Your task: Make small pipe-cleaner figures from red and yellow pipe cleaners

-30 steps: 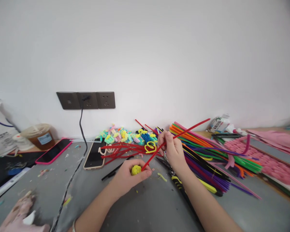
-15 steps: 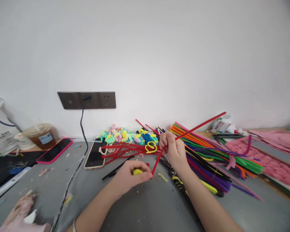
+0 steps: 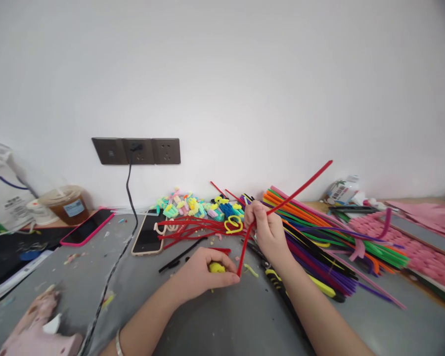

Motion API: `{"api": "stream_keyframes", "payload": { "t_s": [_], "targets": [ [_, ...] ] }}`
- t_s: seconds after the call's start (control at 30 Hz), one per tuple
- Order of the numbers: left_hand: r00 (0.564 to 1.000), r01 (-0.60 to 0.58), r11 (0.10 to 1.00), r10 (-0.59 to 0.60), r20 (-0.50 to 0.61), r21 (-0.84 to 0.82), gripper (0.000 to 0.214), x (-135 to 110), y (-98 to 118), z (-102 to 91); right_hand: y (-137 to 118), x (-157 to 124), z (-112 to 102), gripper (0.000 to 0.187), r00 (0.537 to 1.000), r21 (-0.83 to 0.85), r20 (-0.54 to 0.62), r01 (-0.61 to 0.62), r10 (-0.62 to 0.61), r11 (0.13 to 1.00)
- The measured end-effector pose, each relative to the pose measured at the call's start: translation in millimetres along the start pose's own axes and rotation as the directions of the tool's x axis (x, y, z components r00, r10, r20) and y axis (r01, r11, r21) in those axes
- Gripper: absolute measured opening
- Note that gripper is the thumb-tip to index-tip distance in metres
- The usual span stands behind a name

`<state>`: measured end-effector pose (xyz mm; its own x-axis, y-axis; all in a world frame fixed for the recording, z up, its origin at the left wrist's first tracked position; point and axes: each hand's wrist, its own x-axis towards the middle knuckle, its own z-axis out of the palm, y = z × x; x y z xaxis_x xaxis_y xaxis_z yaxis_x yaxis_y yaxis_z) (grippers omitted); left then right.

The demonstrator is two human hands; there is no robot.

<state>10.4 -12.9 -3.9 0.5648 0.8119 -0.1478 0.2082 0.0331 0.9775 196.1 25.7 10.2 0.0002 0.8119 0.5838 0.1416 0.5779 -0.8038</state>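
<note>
My left hand (image 3: pixel 202 273) rests on the grey table (image 3: pixel 226 321), fingers curled round a small yellow fuzzy ball (image 3: pixel 216 267), with the lower end of a long red pipe cleaner (image 3: pixel 285 201) pinched at its fingertips. My right hand (image 3: pixel 265 228) is closed on the same red pipe cleaner higher up, near its bend. From there the stem rises steeply to the upper right. A bundle of loose red pipe cleaners (image 3: pixel 193 229) lies just behind both hands, with a yellow loop (image 3: pixel 233 225) beside it.
A large fan of coloured pipe cleaners (image 3: pixel 319 237) lies right of my hands, with yellow-handled cutters (image 3: pixel 282 282) under my right wrist. Two phones (image 3: pixel 147 236) (image 3: pixel 87 226), a charging cable, a drink cup (image 3: pixel 67 205) and small pastel pieces (image 3: pixel 185 206) sit behind. Pink material (image 3: pixel 411 247) fills the right.
The red pipe cleaner's free end has swung upward to a steeper angle. Its lower end has shifted right along my left fingertips. The view has moved slightly.
</note>
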Motion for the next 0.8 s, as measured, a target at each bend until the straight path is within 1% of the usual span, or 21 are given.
{"api": "stream_keyframes", "payload": {
  "t_s": [0.13, 0.23, 0.27, 0.37, 0.43, 0.47, 0.6, 0.7, 0.77, 0.8],
  "targets": [
    [1.000, 0.002, 1.000, -0.002, -0.025, -0.003, 0.023, 0.9, 0.6, -0.5, -3.9, 0.1, -1.3, 0.049, 0.999, 0.018, 0.040, -0.036, 0.035, 0.999],
    [0.997, -0.009, 0.999, 0.006, -0.077, -0.034, 0.022, 2.4, 0.1, -1.6, -7.5, 1.7, -0.3, 0.044, 0.982, 0.076, 0.164, -0.109, 0.095, 0.991],
    [0.995, -0.012, 0.999, 0.007, -0.095, -0.052, 0.023, 2.9, -0.1, -2.0, -8.7, 2.2, 0.6, 0.040, 0.965, 0.097, 0.228, -0.154, 0.129, 0.983],
    [0.990, -0.018, 0.989, -0.002, -0.139, -0.145, 0.026, 3.1, 0.6, -2.9, -11.1, 2.7, 3.0, 0.031, 0.890, 0.147, 0.396, -0.302, 0.224, 0.942],
    [0.987, -0.041, 0.972, 0.003, -0.163, -0.232, 0.029, 2.2, 2.1, -3.1, -11.3, 2.7, 2.9, 0.027, 0.866, 0.191, 0.438, -0.354, 0.243, 0.916],
    [0.984, -0.061, 0.958, 0.011, -0.179, -0.279, 0.029, 1.6, 3.1, -3.2, -11.2, 2.8, 2.2, 0.026, 0.867, 0.219, 0.437, -0.361, 0.239, 0.907],
    [0.955, -0.167, 0.869, 0.026, -0.295, -0.466, 0.030, 0.4, 6.5, -4.5, -12.8, 2.7, -0.9, 0.023, 0.887, 0.280, 0.397, -0.363, 0.237, 0.889],
    [0.915, -0.273, 0.755, 0.013, -0.403, -0.596, 0.034, 2.2, 6.2, -5.8, -17.7, -0.2, 4.6, 0.024, 0.864, 0.280, 0.425, -0.409, 0.270, 0.868],
    [0.881, -0.342, 0.689, -0.001, -0.473, -0.639, 0.036, 4.2, 4.5, -6.3, -21.2, -4.3, 12.6, 0.027, 0.842, 0.271, 0.453, -0.443, 0.293, 0.855],
    [0.864, -0.367, 0.671, -0.010, -0.503, -0.645, 0.037, 5.2, 3.6, -6.4, -22.3, -6.7, 16.9, 0.028, 0.834, 0.264, 0.461, -0.454, 0.302, 0.851]
  ]
}}
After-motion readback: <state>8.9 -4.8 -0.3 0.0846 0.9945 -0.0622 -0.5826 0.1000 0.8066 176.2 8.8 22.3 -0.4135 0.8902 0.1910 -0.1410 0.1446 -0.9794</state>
